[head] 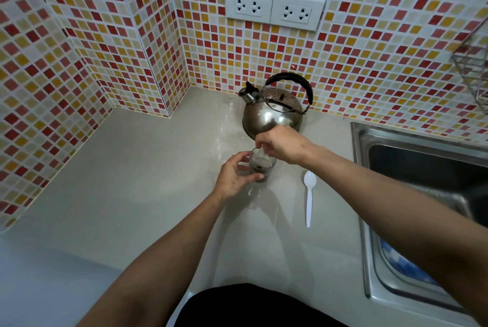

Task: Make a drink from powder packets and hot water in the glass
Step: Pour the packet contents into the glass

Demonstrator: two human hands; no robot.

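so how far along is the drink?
Done: dark powder sits in the small clear glass. In hand: left hand steadies the glass while right hand pinches something over its rim, likely a packet. Left: the steel kettle stands behind the glass, the white plastic spoon lies unused.

No text, label, brand or number can be read anywhere; the shiny steel kettle (272,112) and white wall sockets (274,8) carry none.

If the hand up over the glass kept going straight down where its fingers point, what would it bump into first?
Probably the glass. The right hand hangs just above its rim, fingers pointing down into it, so they would likely meet the rim or the dark powder inside. The exact height is hard to judge.
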